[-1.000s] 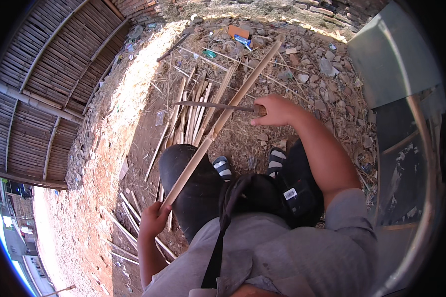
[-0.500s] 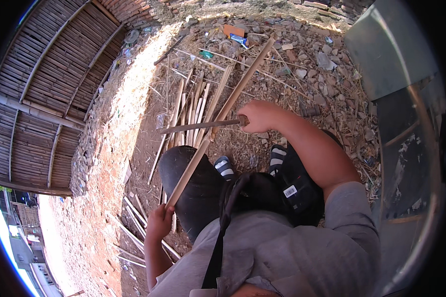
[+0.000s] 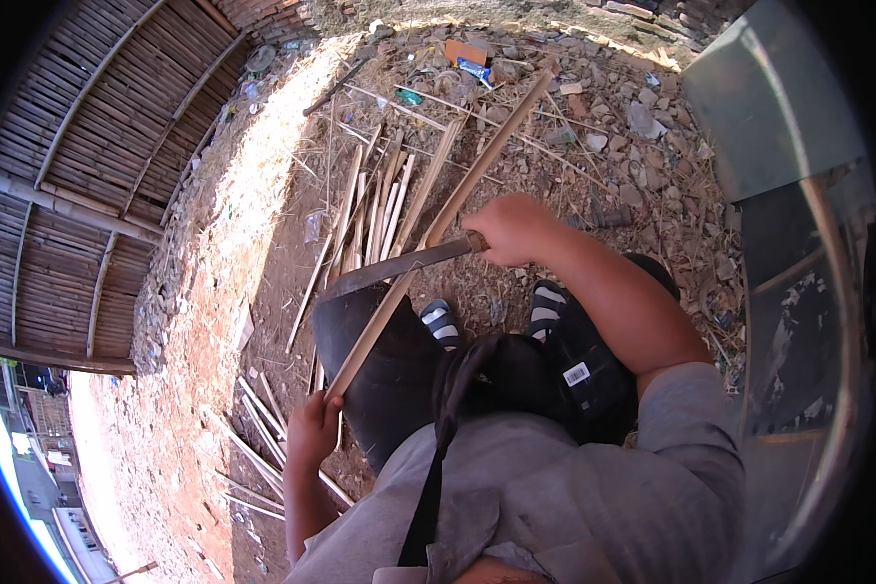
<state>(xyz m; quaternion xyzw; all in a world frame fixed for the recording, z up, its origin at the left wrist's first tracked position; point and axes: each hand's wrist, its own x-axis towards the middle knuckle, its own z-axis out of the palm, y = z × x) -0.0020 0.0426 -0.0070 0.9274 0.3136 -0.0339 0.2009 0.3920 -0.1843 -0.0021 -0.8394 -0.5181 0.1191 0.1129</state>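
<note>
Gripping the long bamboo strip (image 3: pixel 428 234) tight in our left hand (image 3: pixel 313 428), clenching the big knife (image 3: pixel 399 265) in our right hand (image 3: pixel 512 228), its blade lying across the strip, cut bamboo slats (image 3: pixel 365 209) on the dirt.

Bare dirt ground (image 3: pixel 263 234) strewn with split bamboo strips (image 3: pixel 375 209) and stones (image 3: pixel 642 117).

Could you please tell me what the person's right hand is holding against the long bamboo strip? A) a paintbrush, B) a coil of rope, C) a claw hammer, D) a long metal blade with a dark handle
D: the right hand grips the handle of a long grey metal blade, which lies across the long pale bamboo strip that the left hand holds at its near end.
</note>
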